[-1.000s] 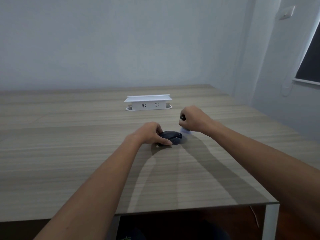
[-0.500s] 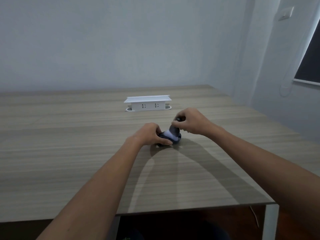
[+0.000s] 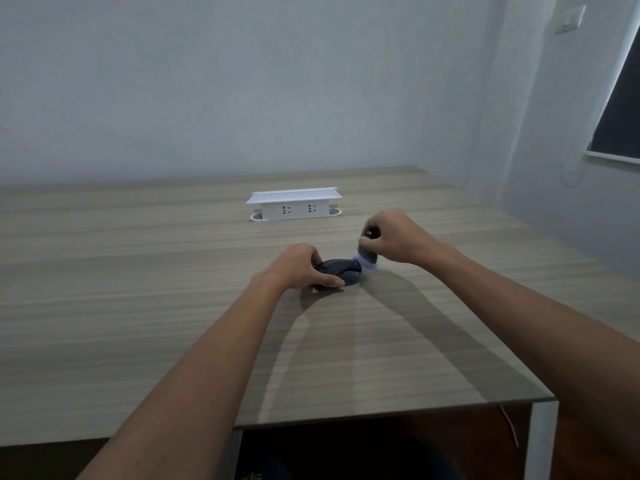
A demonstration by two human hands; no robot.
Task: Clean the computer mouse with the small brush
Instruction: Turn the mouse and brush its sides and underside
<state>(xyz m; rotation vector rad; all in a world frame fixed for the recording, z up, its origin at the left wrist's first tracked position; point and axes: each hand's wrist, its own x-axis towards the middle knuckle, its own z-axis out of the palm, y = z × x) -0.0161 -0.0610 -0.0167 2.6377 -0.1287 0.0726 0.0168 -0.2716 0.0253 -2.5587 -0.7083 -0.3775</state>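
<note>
A dark computer mouse lies on the wooden table near its middle. My left hand grips the mouse from its left side, thumb along the near edge. My right hand is closed on a small brush with a dark handle and pale bristles. The bristles sit at the mouse's right end, blurred by motion. Most of the brush handle is hidden inside my fist.
A white pop-up socket box stands on the table behind the mouse. The table's near edge and a white leg are at the lower right. A wall with a window stands to the right.
My right hand swept the brush left over the mouse's top, then back right to its right end. My left hand and the mouse stayed in place.
</note>
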